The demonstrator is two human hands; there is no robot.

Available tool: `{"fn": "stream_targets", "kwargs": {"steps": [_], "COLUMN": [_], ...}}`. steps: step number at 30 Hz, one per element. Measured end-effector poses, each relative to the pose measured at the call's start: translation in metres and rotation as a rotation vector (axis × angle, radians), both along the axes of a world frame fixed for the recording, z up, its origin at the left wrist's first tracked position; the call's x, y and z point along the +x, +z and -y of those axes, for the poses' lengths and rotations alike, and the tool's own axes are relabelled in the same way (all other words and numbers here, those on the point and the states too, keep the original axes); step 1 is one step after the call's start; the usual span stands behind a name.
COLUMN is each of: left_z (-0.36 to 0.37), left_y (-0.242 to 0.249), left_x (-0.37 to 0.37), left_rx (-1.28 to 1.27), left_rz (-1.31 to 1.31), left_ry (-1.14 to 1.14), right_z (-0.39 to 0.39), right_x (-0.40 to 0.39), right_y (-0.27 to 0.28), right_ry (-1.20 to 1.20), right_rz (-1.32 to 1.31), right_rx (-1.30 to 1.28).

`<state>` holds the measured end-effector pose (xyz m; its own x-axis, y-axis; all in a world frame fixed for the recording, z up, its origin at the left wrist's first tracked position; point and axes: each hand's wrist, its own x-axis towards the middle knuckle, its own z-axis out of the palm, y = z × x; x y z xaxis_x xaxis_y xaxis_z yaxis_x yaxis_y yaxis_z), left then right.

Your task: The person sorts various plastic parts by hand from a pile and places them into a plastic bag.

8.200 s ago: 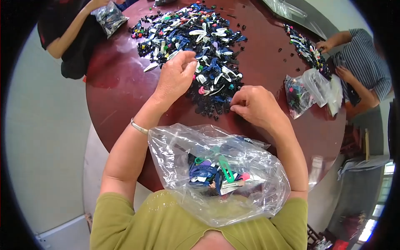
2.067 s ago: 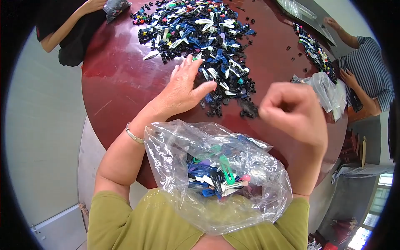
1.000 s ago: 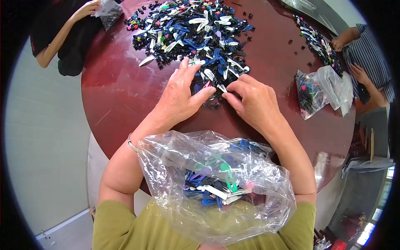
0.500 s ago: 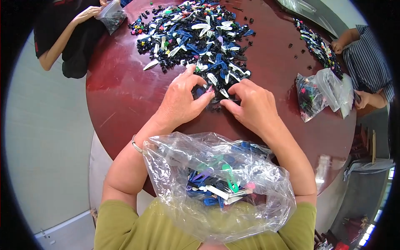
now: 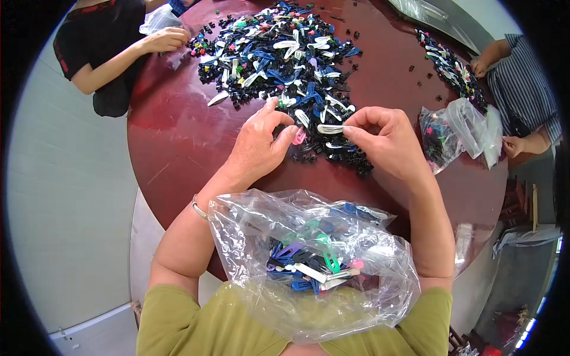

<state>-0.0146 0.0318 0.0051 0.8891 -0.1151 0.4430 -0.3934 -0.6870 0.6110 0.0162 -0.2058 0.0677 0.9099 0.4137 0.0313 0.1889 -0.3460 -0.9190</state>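
A white snap hair clip (image 5: 328,129) is pinched by one end between the thumb and index finger of my right hand (image 5: 389,139), over the near edge of the pile. My left hand (image 5: 256,139) is closed at the near left of the pile, with a pink hair clip (image 5: 298,138) at its thumb tip; the fingers partly hide the grip. Black, white and blue clips make up the big pile (image 5: 279,65) beyond both hands. Between my forearms, an open clear plastic bag (image 5: 237,267) holds green, purple, white, blue and black clips (image 5: 309,267).
The round red table (image 5: 172,142) carries everything. At the left, a person's hand (image 5: 166,40) reaches the pile's edge beside a plastic bag (image 5: 159,21). On the right, another person sits by a smaller clip pile (image 5: 454,68) and a filled plastic bag (image 5: 442,133).
My right hand has moved right and lifted a white clip. Small black clips now show spread below it. The left person's hand has moved from their bag to the pile.
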Motion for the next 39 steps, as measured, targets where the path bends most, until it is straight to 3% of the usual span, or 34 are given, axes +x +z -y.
{"fn": "stream_targets", "kwargs": {"steps": [4,7,10,13,15,22,30,34,39], "left_z": [-0.004,-0.004,-0.002,-0.002,-0.002,0.002,-0.004,-0.006,-0.005], "left_y": [-0.002,-0.002,-0.002,0.000,0.000,-0.001,-0.001,-0.003,-0.005], "left_x": [0.002,0.002,0.001,0.000,0.001,-0.004,0.002,0.004,0.002], "left_rx": [0.020,0.043,0.043,0.024,0.022,0.079,-0.016,-0.014,0.084], "left_rz": [0.007,0.022,0.012,-0.018,-0.024,0.002,-0.005,-0.013,-0.035], "left_ry": [0.019,0.024,0.019,0.013,0.005,-0.040,0.011,0.039,0.002], "right_z": [0.004,0.013,0.006,-0.014,-0.020,-0.037,-0.024,-0.010,-0.001], "right_x": [-0.019,-0.045,-0.048,-0.042,-0.019,-0.021,-0.011,-0.001,-0.004], "right_y": [0.032,0.064,0.067,0.041,-0.002,-0.035,-0.026,-0.014,0.008], "right_ry": [0.065,0.323,0.538,0.229,0.163,0.069,-0.041,-0.048,0.065], "right_rz": [-0.041,-0.113,0.131,-0.024,0.324,0.651,0.492,0.111,-0.160], "right_rx": [0.271,0.367,0.098,0.051,-0.092,-0.407,-0.270,-0.050,0.213]}}
